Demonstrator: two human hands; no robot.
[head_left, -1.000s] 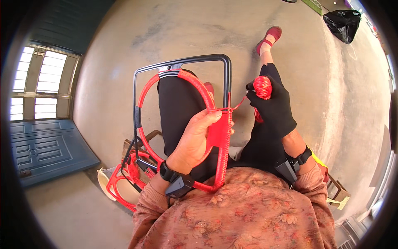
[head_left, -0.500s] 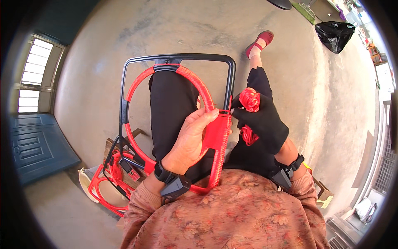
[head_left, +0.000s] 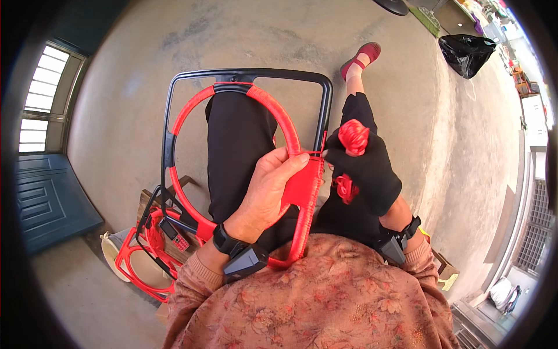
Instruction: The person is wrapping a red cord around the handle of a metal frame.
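Note:
Across my lap lies a black metal frame (head_left: 273, 73) with a round ring inside it, mostly wrapped in red cord (head_left: 279, 114). My bare left hand (head_left: 264, 189) is closed on the ring's right side, its thumb pressed on the red wrapping next to a flat woven red panel (head_left: 302, 186). My right hand (head_left: 369, 171), in a black glove, grips a bundle of red cord (head_left: 353, 138) that bulges out above and below the fist. Between the two hands a short red strand runs over the frame's right bar. The right fingertips are partly lost against the dark glove.
At my lower left are another red-wrapped frame (head_left: 139, 270), a red-and-black keypad phone (head_left: 174, 235) and a pale bucket (head_left: 113, 256). A black plastic bag (head_left: 467, 55) and a green broom (head_left: 427, 22) lie at the far right. A blue panelled door (head_left: 52, 198) stands left.
My right hand, with the cord bundle, has shifted slightly and turned a little beside the frame. The left hand keeps its hold on the ring. The whole view has tilted slightly.

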